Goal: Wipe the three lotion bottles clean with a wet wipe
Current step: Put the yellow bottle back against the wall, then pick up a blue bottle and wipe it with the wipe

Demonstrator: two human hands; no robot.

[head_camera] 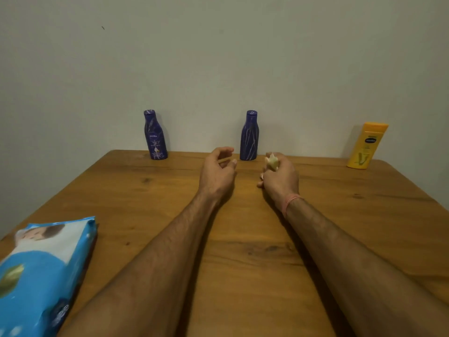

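On the left blue bottle (155,135) we can read "NIVEA" in pale letters, with smaller print below it too fine to make out. The middle blue bottle (249,136) shows only pale streaks on the side facing us. The yellow bottle (366,145) carries a dark oval badge whose wording is too blurred for us to read, and a green leaf drawing lower down. All three stand upright along the far edge of the wooden desk (243,259), against the wall, caps up, well apart from each other (the yellow one leans slightly in the wide-angle view).

At our near left lies a blue wipes pack (46,268), flat on the desk, its printing unreadable.

Our left hand (217,172) hovers just before the middle bottle, fingers loosely curved and parted, holding nothing. Our right hand (279,177) is closed around a crumpled wet wipe (272,161), just right of the same bottle. A pink band (290,201) circles the right wrist.
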